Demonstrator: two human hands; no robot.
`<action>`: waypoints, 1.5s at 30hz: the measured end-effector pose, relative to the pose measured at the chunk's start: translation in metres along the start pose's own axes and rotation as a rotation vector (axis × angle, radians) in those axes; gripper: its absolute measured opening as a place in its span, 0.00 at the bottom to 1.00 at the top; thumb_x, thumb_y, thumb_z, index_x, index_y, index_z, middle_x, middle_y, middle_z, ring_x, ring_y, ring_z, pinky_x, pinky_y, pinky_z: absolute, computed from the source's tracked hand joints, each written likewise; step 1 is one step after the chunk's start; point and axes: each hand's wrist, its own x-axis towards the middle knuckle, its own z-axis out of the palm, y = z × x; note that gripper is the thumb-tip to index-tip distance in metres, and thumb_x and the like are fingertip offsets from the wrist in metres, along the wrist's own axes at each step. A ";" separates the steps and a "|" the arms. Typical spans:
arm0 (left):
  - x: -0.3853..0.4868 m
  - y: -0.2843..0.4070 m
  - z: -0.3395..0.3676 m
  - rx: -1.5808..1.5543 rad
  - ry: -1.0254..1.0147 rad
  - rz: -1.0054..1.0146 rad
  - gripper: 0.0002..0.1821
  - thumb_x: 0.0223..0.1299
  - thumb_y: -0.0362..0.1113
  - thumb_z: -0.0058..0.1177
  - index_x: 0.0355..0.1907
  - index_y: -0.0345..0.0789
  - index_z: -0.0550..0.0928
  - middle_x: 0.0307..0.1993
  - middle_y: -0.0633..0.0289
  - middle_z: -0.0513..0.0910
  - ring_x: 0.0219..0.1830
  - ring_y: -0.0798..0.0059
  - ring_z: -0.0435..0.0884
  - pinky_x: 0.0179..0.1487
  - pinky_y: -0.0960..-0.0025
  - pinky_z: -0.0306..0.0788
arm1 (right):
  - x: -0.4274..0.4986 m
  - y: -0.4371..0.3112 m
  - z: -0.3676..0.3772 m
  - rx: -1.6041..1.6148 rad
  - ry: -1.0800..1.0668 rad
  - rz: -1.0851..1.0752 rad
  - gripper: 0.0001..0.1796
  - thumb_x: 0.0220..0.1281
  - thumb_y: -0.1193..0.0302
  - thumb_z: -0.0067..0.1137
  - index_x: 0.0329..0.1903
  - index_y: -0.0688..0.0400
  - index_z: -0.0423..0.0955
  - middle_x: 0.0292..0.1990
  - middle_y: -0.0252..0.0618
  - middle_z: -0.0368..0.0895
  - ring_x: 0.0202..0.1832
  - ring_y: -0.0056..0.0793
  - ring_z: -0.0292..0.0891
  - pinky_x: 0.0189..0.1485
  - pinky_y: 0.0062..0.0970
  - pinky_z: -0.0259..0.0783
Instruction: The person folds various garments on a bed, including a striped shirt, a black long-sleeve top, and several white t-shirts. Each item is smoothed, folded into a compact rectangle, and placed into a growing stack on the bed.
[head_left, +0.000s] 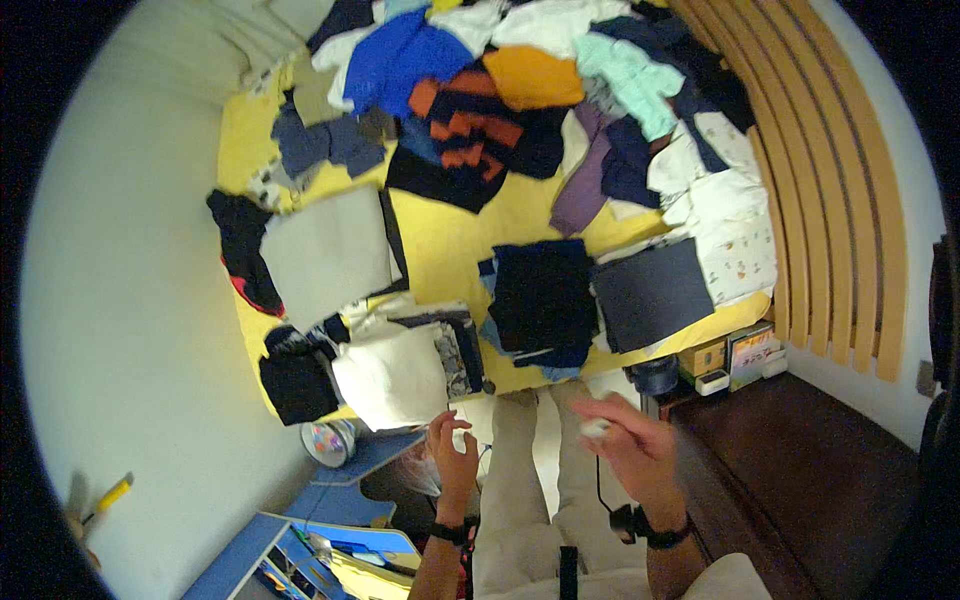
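Note:
My left hand (452, 454) is empty, its fingers bent and apart, just off the front edge of a folded white garment (390, 375). A small white object (596, 428) is held in the fingers of my right hand (630, 442); the hand is slightly blurred, and I cannot tell what the object is. Beyond my hands, a pile of folded dark clothes (544, 300) lies on the yellow bed sheet (442, 232). To its right is a folded dark grey garment (652, 292), and a light grey folded cloth (330, 251) lies to the left.
Loose clothes, including a blue garment (405, 60) and an orange one (532, 77), are heaped at the bed's far side. Wooden slats (810, 172) border the right side. A dark brown cabinet (802, 465) stands at right, a blue desk (352, 510) at lower left.

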 end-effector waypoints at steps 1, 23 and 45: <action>0.002 0.007 0.011 -0.045 -0.059 0.037 0.10 0.60 0.23 0.60 0.42 0.39 0.81 0.58 0.51 0.80 0.64 0.48 0.77 0.68 0.47 0.68 | -0.030 -0.041 -0.019 -0.029 0.155 -0.144 0.19 0.80 0.67 0.58 0.60 0.69 0.83 0.46 0.43 0.88 0.47 0.26 0.83 0.44 0.27 0.80; -0.010 0.032 -0.029 0.124 -0.449 0.238 0.13 0.69 0.42 0.64 0.38 0.33 0.87 0.39 0.47 0.88 0.45 0.46 0.86 0.53 0.46 0.80 | -0.359 -0.211 -0.064 -0.099 0.720 -1.151 0.13 0.66 0.73 0.60 0.41 0.71 0.86 0.37 0.49 0.88 0.33 0.32 0.81 0.37 0.26 0.76; -0.145 -0.129 -0.079 0.010 -0.390 -0.310 0.24 0.67 0.52 0.57 0.47 0.31 0.89 0.46 0.44 0.91 0.52 0.45 0.88 0.57 0.50 0.80 | -0.330 -0.246 0.002 -0.175 0.373 -1.236 0.15 0.69 0.70 0.57 0.43 0.71 0.86 0.34 0.43 0.86 0.29 0.26 0.77 0.35 0.23 0.72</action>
